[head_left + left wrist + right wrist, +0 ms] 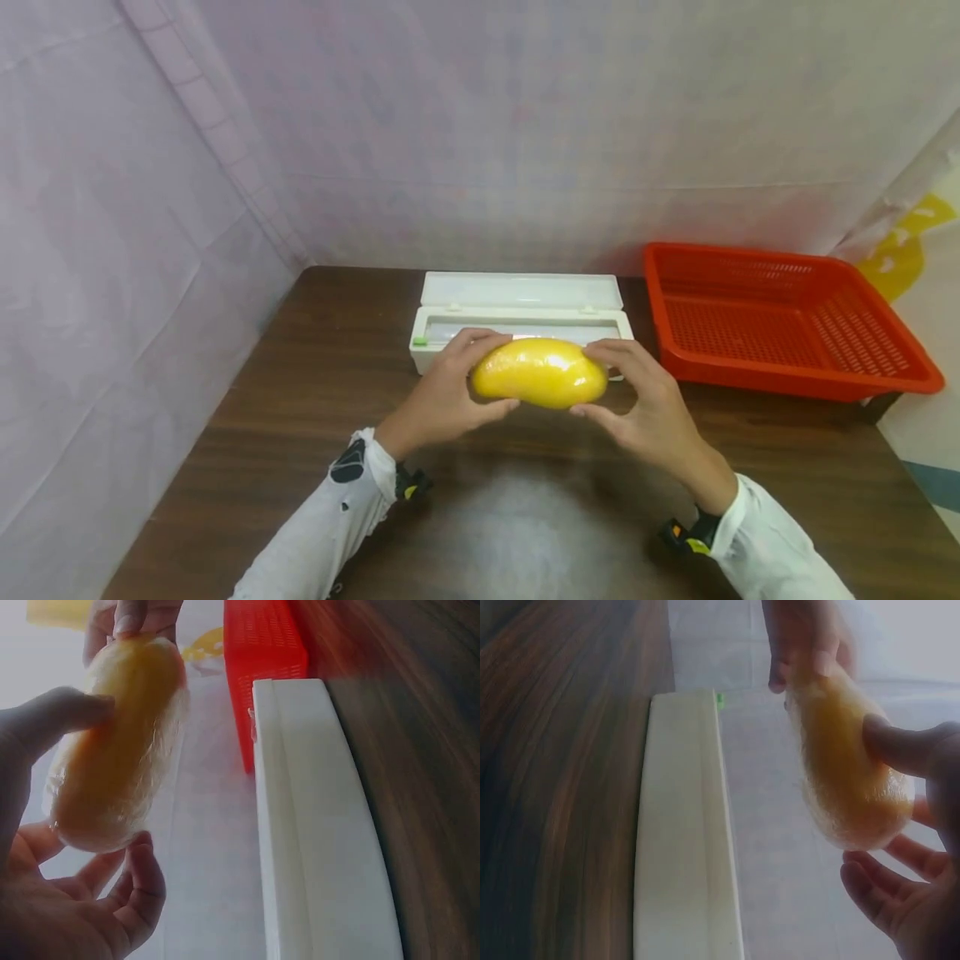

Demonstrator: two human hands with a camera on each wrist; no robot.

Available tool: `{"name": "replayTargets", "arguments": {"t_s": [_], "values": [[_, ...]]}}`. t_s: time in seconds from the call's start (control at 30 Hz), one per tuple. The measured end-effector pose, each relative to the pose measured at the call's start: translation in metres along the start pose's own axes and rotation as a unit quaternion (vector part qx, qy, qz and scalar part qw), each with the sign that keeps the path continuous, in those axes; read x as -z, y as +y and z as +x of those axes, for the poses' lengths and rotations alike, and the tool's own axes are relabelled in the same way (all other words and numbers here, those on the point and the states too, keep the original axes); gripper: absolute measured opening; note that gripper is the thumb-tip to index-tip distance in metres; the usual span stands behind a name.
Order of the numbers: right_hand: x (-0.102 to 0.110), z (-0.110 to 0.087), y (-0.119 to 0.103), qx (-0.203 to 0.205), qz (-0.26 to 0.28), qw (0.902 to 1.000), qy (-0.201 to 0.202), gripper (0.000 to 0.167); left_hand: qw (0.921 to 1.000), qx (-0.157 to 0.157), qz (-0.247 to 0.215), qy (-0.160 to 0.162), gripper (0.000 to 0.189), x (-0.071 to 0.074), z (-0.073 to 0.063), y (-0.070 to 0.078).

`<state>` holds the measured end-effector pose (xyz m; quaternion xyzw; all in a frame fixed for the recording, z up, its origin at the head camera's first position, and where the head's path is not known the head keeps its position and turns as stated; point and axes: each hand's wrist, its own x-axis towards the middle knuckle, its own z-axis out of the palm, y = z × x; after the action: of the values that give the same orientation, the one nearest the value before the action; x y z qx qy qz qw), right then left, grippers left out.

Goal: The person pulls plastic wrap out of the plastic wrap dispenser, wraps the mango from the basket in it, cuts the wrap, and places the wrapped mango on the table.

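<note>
A yellow mango [540, 372] is held up in front of the body, lying crosswise between both hands. Clear cling film [154, 769] wraps it, shiny and wrinkled along one side in the left wrist view. My left hand [447, 396] grips its left end, thumb on the near side and fingers on the far side. At the opposite end my right hand [654, 408] pinches it the same way. Just behind the mango stands a white cling film dispenser [521, 292], its lid raised and a roll inside; the hands and mango cover part of its front.
A red plastic basket [750, 375] with perforated sides sits at the back right, close to the dispenser. The dark wooden table [300, 417] ends against white sheeting [525, 150] at the back and left. A small green tab [420, 341] marks the dispenser's left end.
</note>
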<state>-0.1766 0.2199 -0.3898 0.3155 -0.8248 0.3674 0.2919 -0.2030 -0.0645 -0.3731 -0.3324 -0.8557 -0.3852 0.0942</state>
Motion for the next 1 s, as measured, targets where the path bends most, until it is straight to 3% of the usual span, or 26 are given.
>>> {"name": "replayTargets", "arguments": {"t_s": [0.17, 0.37, 0.57, 0.87, 1.0], "values": [[0.001, -0.003, 0.004, -0.019, -0.009, 0.9993, -0.031, 0.074, 0.9999, -0.001, 0.002, -0.017, 0.075, -0.001, 0.0, -0.004], [-0.003, -0.009, 0.012, -0.037, -0.019, 0.997, -0.065, 0.071, 0.9991, 0.011, 0.017, -0.037, 0.071, -0.013, -0.001, -0.014], [-0.013, -0.017, 0.017, -0.085, -0.032, 0.9887, -0.119, 0.07, 0.9965, 0.039, 0.037, -0.063, 0.07, -0.029, -0.005, -0.025], [-0.023, -0.029, 0.024, -0.104, -0.035, 0.9772, -0.182, 0.068, 0.9873, 0.093, 0.05, -0.119, 0.07, -0.043, -0.01, -0.034], [-0.027, -0.033, 0.027, -0.113, -0.038, 0.9733, -0.196, 0.067, 0.9844, 0.101, 0.056, -0.133, 0.069, -0.047, -0.012, -0.036]]}}
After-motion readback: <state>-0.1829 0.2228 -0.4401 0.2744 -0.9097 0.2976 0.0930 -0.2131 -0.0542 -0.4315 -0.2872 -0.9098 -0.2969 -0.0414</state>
